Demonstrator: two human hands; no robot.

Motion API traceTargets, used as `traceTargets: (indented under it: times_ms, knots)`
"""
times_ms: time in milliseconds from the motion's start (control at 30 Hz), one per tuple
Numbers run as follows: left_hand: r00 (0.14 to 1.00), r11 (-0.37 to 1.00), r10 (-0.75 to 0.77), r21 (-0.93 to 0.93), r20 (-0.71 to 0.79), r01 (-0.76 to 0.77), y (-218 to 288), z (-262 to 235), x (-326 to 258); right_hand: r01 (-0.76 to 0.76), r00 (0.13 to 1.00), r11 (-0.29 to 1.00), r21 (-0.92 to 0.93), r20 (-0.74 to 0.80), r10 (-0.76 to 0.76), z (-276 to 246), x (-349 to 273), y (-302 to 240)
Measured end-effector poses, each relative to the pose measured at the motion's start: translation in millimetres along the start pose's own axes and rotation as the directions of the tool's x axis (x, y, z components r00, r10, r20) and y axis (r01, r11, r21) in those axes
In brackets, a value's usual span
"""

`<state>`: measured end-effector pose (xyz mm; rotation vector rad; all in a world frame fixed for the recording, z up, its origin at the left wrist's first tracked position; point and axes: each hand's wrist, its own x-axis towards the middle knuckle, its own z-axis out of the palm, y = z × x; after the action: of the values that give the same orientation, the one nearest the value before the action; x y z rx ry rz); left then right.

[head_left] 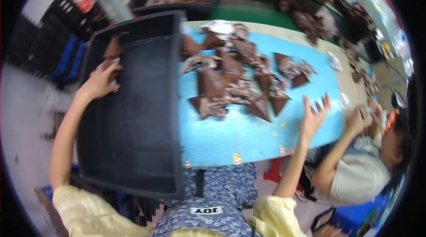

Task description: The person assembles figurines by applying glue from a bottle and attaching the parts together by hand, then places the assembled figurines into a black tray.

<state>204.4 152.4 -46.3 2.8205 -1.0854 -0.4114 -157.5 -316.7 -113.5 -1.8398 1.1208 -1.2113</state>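
Your left forearm reaches forward on your left side, the wrist bent inward, and your left hand curls its fingers and thumb in a grip. Your right forearm slants forward and outward; your right hand has its fingers spread and slightly bent.

Tabletop: smooth, with a slight sheen. Brown pyramidal pieces: smooth, mostly matt faces, material uncertain; mottled parts among them look rough, crinkled. Crate at the tabletop's left edge: matt, apparently plastic. Apron at the near edge: matt cloth.
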Motion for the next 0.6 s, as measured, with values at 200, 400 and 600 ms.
traceTargets:
  times_ms: [200, 400, 600]
  knots:
    - [0.966, 0.977, -0.064, 0.183, -0.25, 0.112, 138.8, -31.5, -26.1, 0.035, 0.978, 0.999, -0.023, 0.206, -0.03, 17.2, 50.0, 12.2]
    - [0.756, 0.799, 0.512, -0.097, -0.407, -0.593, 260.3, -37.8, -29.3, -0.194, 0.981, 0.83, 0.522, 0.105, 0.164, -24.9, -10.9, -64.5]
    - [0.394, 0.351, 0.74, -0.187, -0.546, -0.917, 310.6, -9.9, -4.5, -0.694, 0.644, 0.384, 0.61, 0.763, -0.048, -53.7, -74.9, -153.0]
